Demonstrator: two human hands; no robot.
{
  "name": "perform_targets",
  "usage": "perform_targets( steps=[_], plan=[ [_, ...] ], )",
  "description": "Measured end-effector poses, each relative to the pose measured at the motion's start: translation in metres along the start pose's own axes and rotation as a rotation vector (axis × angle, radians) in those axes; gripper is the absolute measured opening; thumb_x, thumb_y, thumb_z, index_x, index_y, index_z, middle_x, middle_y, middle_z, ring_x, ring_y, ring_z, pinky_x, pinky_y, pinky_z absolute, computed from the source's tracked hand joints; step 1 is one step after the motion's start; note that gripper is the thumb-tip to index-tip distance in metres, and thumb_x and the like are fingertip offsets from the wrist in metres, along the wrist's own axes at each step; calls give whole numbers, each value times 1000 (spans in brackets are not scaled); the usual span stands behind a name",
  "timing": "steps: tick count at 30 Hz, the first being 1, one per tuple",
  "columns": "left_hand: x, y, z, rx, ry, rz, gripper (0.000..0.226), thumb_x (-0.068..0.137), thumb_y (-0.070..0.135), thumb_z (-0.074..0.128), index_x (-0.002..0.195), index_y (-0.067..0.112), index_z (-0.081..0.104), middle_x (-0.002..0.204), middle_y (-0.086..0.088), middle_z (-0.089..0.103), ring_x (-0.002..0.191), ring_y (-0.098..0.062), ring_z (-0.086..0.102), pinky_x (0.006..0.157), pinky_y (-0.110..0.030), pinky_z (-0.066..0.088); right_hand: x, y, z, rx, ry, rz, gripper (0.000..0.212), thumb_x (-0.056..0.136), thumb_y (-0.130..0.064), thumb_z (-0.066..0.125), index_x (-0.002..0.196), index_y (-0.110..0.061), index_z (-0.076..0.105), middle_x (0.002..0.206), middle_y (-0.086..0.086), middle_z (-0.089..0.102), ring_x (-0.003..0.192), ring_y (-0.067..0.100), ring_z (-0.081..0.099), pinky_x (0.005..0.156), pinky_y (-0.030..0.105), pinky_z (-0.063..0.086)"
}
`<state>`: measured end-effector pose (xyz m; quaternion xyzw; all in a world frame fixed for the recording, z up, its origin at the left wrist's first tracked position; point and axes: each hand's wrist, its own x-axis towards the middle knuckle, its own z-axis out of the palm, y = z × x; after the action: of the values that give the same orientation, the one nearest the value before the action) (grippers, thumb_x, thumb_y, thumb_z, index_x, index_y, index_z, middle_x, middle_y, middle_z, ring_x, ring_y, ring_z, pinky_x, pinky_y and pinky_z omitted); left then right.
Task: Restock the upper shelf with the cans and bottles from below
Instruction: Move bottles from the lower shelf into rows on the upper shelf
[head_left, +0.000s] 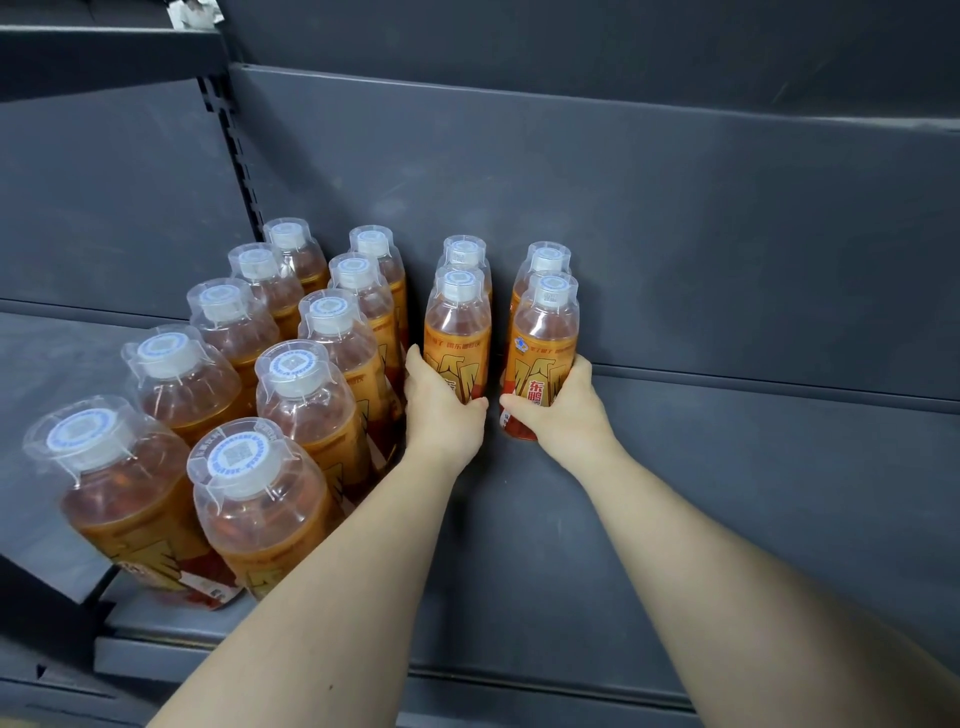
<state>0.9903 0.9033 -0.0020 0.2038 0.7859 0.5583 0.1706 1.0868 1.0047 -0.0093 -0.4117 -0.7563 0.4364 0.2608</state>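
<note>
Several orange-labelled drink bottles with clear cap covers stand on the dark grey shelf (727, 493). My left hand (441, 410) grips the lower part of one bottle (457, 332); a second bottle (464, 254) stands right behind it at the back panel. My right hand (561, 405) grips another bottle (543, 343), which also has a bottle (548, 260) behind it. Both held bottles are upright and look to be resting on the shelf. To the left, two full rows of the same bottles (311, 384) run from the back panel to the shelf's front edge.
The shelf surface to the right of my right hand is bare up to the back panel (675, 208). A slotted upright (234, 145) divides this bay from the left one. Another shelf edge (104, 41) sits above at the top left.
</note>
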Motion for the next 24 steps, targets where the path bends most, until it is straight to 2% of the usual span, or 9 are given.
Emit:
perform_targets(
  steps=[4,7,11,18,24],
  plan=[
    [-7,2,0,23,22,-10,100,88,6,72,157,23,1,155,-7,28,143,-30,32,115,-49,35,-9,0,-7,-13,-19,29,96,75,-45,84,149,-19,27,139,0,53,121,20,57,97,38,53],
    [-16,4,0,63,35,-30,97,90,8,71,157,20,2,154,-9,29,142,-32,35,112,-48,36,-19,-4,-16,-42,-37,50,101,78,-49,81,154,-18,23,148,1,47,129,22,53,94,34,51],
    [-32,4,0,99,33,-35,89,90,14,71,156,16,11,151,-10,35,139,-33,40,110,-48,39,-39,-8,-29,-125,-74,53,94,86,-45,74,157,-18,18,159,4,34,142,26,40,108,42,41],
    [-79,4,-4,249,9,19,64,94,23,65,147,15,31,145,-10,43,130,-32,49,106,-45,47,-87,-3,-53,-372,-160,-7,76,97,-53,54,158,-20,21,163,2,26,149,24,28,115,44,32],
    [-135,10,3,528,-109,132,64,99,34,57,151,12,27,152,-11,38,137,-32,43,108,-42,42,-131,8,-80,-485,-221,-49,67,102,-53,42,158,-20,24,166,1,19,152,21,17,121,42,23]
  ],
)
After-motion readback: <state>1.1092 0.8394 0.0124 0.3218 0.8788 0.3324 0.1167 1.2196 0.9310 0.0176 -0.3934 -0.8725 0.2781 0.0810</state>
